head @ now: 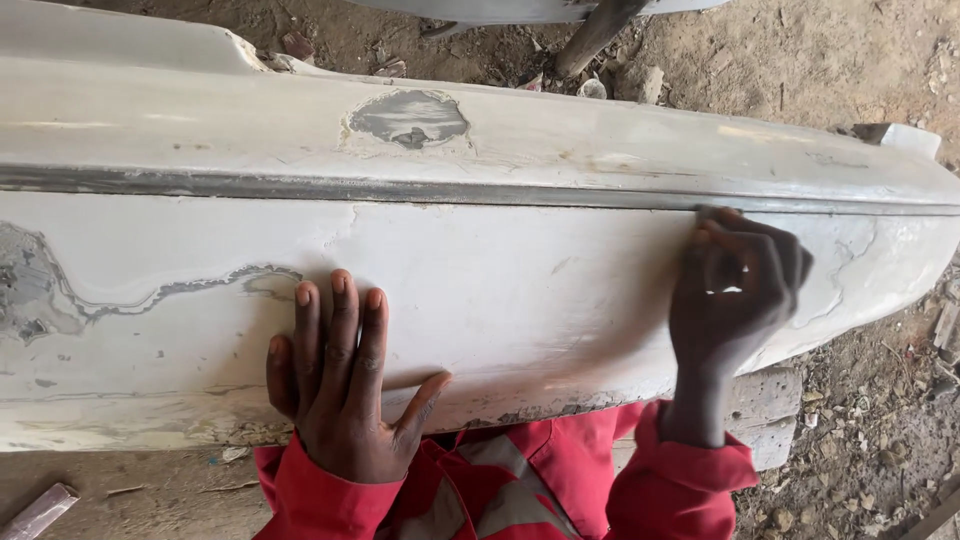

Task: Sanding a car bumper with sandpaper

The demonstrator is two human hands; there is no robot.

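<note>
A long white car bumper lies across the view, its paint sanded and patched with grey filler spots. My left hand rests flat on its lower face, fingers spread, steadying it. My right hand is blurred with motion and presses a small pale piece, likely sandpaper, against the bumper just below the dark trim groove. Both arms wear red sleeves.
The bumper rests over bare dirt ground with stones and debris. A concrete block sits under its right part. A dark pole leans at the top, and another pale panel edge shows beyond it.
</note>
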